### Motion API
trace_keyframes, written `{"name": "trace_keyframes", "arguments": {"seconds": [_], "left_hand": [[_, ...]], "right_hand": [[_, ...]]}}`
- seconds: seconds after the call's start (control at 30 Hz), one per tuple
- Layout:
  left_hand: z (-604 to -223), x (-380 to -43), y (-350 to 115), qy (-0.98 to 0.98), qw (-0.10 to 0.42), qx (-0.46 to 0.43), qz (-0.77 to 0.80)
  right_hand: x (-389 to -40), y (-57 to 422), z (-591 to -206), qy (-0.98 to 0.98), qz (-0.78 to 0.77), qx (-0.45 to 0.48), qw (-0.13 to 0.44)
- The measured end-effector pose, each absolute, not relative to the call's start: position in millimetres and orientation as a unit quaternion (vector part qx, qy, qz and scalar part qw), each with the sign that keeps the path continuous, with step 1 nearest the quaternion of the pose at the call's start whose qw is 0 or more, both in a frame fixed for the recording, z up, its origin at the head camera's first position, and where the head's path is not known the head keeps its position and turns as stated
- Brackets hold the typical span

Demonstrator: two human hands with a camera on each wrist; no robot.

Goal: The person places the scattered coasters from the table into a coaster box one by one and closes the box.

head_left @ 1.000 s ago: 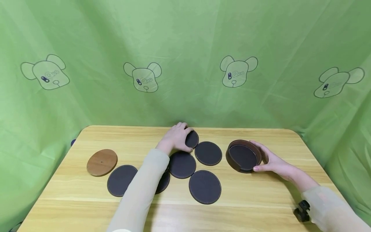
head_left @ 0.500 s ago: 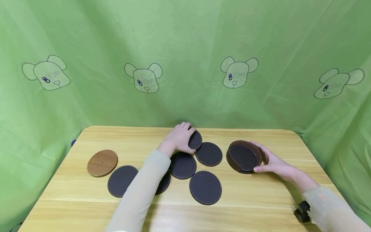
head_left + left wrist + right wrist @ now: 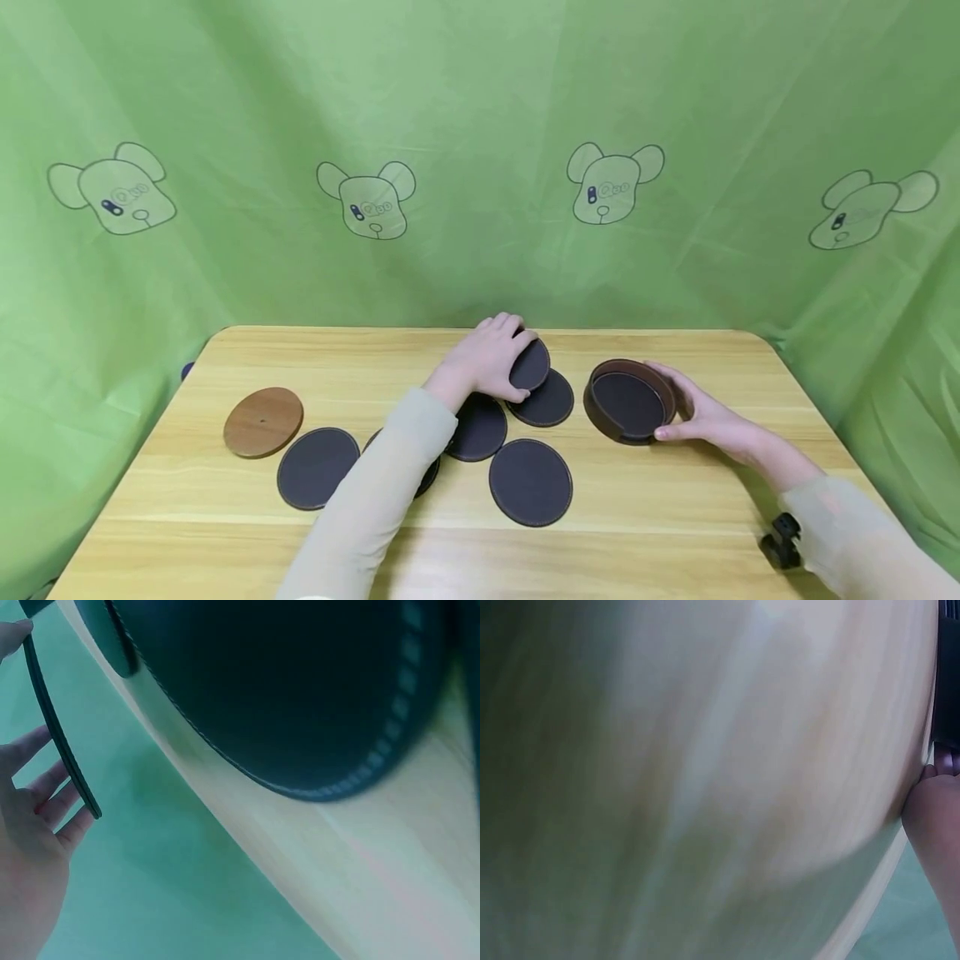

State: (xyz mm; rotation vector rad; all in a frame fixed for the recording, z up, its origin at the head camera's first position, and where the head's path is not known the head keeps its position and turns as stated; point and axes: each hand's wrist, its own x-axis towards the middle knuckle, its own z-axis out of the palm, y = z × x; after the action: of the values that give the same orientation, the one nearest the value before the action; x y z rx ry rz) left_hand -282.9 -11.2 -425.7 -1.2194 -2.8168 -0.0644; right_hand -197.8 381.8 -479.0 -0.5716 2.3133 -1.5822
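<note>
A thin, stitched, round dark coaster [image 3: 532,364] is grasped at the far middle by the left hand [image 3: 489,358]; since 1 second earlier, it has been shifted right, over a flat lower coaster [image 3: 547,407]. The leather-like, curved-walled brown holder [image 3: 602,418], at right on the wood-grained table [image 3: 645,525], is gripped by the right hand [image 3: 701,415].

head: bright, soft-shadowed | left wrist: teal-tinted | right wrist: dim, blurred

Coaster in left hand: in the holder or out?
Out. Head view: left hand grips the held coaster, which overlaps a lower coaster; table shows between it and the holder.
</note>
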Motion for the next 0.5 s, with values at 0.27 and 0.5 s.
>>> {"name": "trace_keyframes", "arguments": {"seconds": [0.27,0.5], "left_hand": [[-423,-278,5,-0.907,0.044,-0.419,-0.010],[-418,-271,22,-0.894,0.053,-0.444,-0.015]], "right_hand": [[-195,379,-476,0.797,-0.553,-0.195,0.143],[-196,379,-477,0.796,-0.556,-0.194,0.142]]}}
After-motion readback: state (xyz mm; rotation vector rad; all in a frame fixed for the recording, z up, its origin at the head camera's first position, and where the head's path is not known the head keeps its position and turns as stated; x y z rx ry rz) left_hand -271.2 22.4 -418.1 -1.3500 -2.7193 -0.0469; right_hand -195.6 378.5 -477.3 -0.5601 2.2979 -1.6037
